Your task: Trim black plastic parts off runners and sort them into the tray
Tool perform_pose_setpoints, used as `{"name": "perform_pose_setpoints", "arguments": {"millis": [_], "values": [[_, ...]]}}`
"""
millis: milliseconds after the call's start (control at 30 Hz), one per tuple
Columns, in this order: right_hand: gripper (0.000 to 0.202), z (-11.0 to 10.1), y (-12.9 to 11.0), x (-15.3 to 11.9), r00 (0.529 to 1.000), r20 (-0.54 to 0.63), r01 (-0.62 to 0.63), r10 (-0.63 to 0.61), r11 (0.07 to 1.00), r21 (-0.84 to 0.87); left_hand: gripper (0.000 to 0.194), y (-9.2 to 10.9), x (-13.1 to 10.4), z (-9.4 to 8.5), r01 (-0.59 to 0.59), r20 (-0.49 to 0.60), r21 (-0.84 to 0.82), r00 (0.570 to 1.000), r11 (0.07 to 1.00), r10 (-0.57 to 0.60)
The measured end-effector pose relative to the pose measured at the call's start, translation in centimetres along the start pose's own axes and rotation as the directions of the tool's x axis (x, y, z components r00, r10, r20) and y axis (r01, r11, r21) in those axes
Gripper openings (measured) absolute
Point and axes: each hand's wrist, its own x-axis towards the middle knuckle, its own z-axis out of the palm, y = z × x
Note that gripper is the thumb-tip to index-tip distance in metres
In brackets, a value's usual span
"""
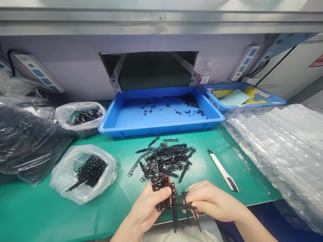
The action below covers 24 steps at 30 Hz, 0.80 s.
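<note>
My left hand is closed round a stack of black plastic strips, with the thumb pressed across the front. Beside it, my right hand pinches several thin black plastic strips that stick out at different angles. One long strip hangs down between the two hands; which hand bears it I cannot tell. Just beyond my hands, a loose pile of similar black strips lies on the green mat. Some fingertips of both hands are hidden behind the parts.
A blue tray with small black pieces stands behind the pile. Bags of black parts, such as a clear bag, are at the left. A white utility knife lies right of the pile, near clear plastic trays. A blue basket sits behind.
</note>
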Motion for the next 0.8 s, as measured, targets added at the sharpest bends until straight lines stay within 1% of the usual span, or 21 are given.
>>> {"name": "perform_pose_setpoints", "arguments": {"millis": [67, 233, 300, 367, 400, 433, 467, 533, 600, 633, 667, 700, 733, 800], "values": [[0.035, 0.2, 0.1, 0.1, 1.0, -0.006, 0.011, -0.011, 1.0, 0.011, 0.032, -0.2, 0.1, -0.2, 0.015, 0.011, -0.019, 1.0, 1.0, -0.015], [0.034, 0.9, 0.6, 0.2, 0.997, -0.072, 0.014, -0.015, 1.0, -0.026, 0.03, -0.6, 0.6, -0.6, 0.046, 0.018, -0.076, 0.999, 0.996, -0.045], [0.034, 1.5, 0.9, 0.2, 0.996, -0.092, 0.007, -0.004, 1.0, 0.027, 0.03, -0.8, 0.7, -0.6, 0.067, 0.053, -0.118, 0.997, 0.991, -0.061], [0.034, 2.5, 1.3, 0.3, 0.993, -0.111, -0.017, 0.036, 0.985, 0.174, 0.03, -1.2, 0.8, -0.4, 0.107, 0.12, -0.168, 0.989, 0.98, -0.088], [0.033, 3.1, 1.5, 0.4, 0.99, -0.12, -0.042, 0.079, 0.957, 0.285, 0.03, -1.4, 0.8, -0.4, 0.127, 0.148, -0.187, 0.984, 0.974, -0.099], [0.031, 3.8, 1.7, 0.4, 0.984, -0.121, -0.074, 0.134, 0.911, 0.406, 0.031, -1.6, 0.8, -0.4, 0.141, 0.163, -0.199, 0.981, 0.97, -0.109], [0.03, 4.4, 2.0, 0.4, 0.975, -0.115, -0.106, 0.192, 0.849, 0.517, 0.032, -1.8, 0.9, -0.4, 0.145, 0.157, -0.203, 0.981, 0.968, -0.114], [0.031, 5.3, 2.5, 0.4, 0.955, -0.089, -0.154, 0.281, 0.732, 0.663, 0.034, -1.8, 0.9, -0.4, 0.103, 0.089, -0.186, 0.992, 0.977, -0.087], [0.037, 5.5, 2.8, 0.4, 0.948, -0.08, -0.163, 0.31, 0.683, 0.712, 0.033, -1.4, 1.0, -0.5, -0.021, -0.025, -0.149, 1.0, 0.989, 0.017], [0.04, 5.3, 2.7, 0.5, 0.945, -0.095, -0.153, 0.314, 0.677, 0.72, 0.033, -1.0, 1.0, -0.6, -0.114, -0.089, -0.114, 0.991, 0.987, 0.104], [0.043, 4.9, 2.4, 0.9, 0.938, -0.133, -0.131, 0.321, 0.682, 0.72, 0.033, -0.5, 1.1, -0.7, -0.219, -0.149, -0.063, 0.967, 0.974, 0.208], [0.043, 4.4, 1.9, 1.4, 0.924, -0.196, -0.098, 0.329, 0.699, 0.708, 0.034, 0.0, 1.3, -0.9, -0.319, -0.195, 0.005, 0.929, 0.948, 0.313], [0.043, 4.0, 1.1, 2.2, 0.899, -0.279, -0.062, 0.337, 0.729, 0.682, 0.034, 0.6, 1.5, -1.0, -0.398, -0.221, 0.086, 0.886, 0.913, 0.407], [0.038, 3.4, -1.3, 4.5, 0.836, -0.452, -0.005, 0.312, 0.827, 0.562, 0.033, 1.7, 1.9, -1.4, -0.481, -0.208, 0.28, 0.814, 0.831, 0.542]]}}
